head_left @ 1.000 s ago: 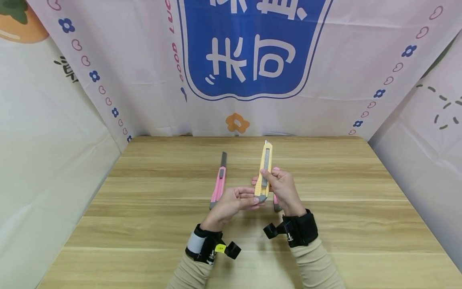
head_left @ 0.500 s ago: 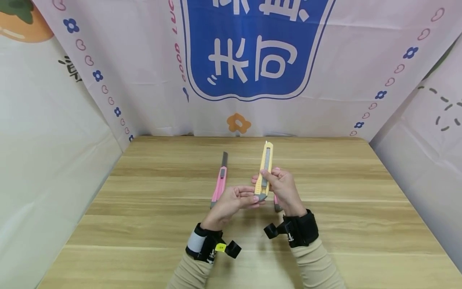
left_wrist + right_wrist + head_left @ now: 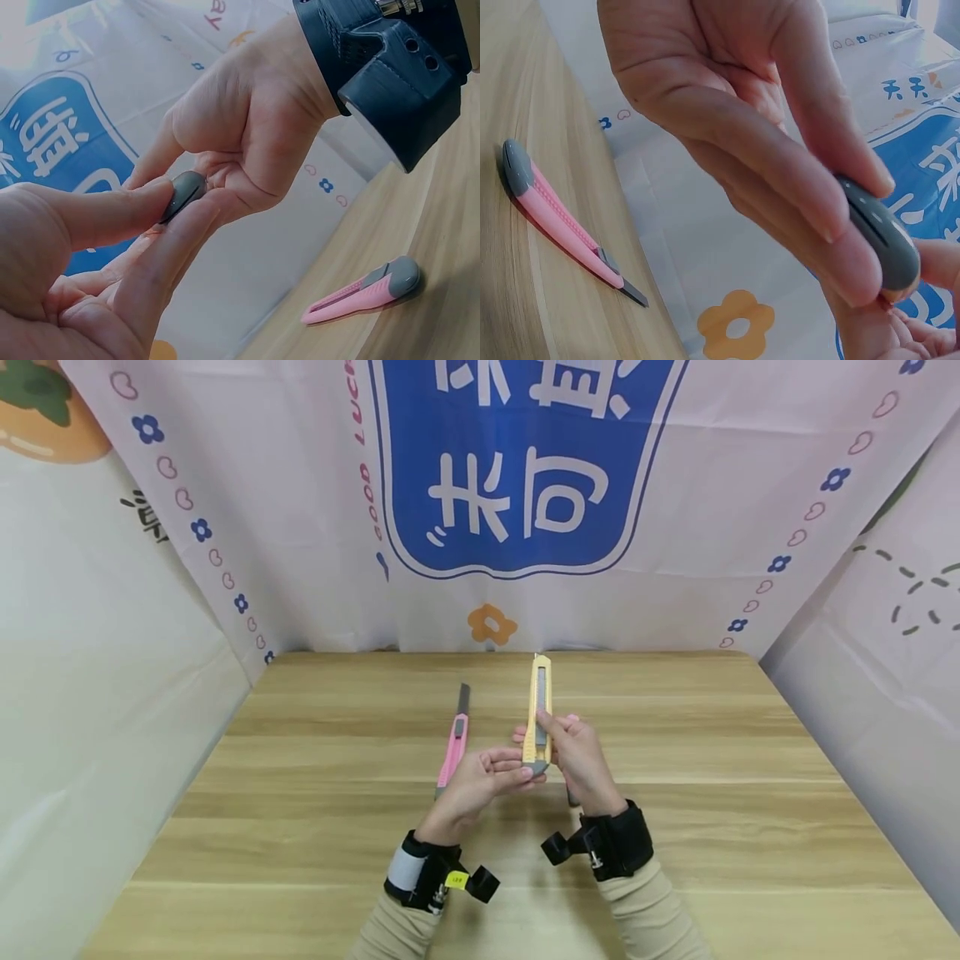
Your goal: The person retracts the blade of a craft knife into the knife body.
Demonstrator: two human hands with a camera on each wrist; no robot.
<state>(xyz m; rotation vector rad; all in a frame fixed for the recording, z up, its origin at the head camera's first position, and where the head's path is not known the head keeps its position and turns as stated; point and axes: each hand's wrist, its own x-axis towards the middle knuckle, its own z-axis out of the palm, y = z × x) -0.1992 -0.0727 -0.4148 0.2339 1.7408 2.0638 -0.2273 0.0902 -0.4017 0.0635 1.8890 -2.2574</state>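
Note:
A yellow utility knife (image 3: 537,710) with a grey end cap is held up above the table, its tip pointing away and a sliver of blade showing there. My left hand (image 3: 480,781) pinches the grey cap (image 3: 185,193) between thumb and fingers. Higher up, my right hand (image 3: 581,756) grips the knife body, thumb on its grey central strip and fingers behind. Left of the hands lies a pink utility knife (image 3: 455,747), its dark blade extended. Another pink knife (image 3: 352,296) lies mostly hidden beneath my right hand in the head view.
The wooden table (image 3: 300,843) runs back to a printed cloth (image 3: 315,568) hanging behind it. More cloth hangs at both sides. Black straps with small cameras sit on both wrists (image 3: 420,870).
The yellow knife stands slightly straighter and has shifted a little left together with both hands. The head view has also moved slightly. The grips look the same.

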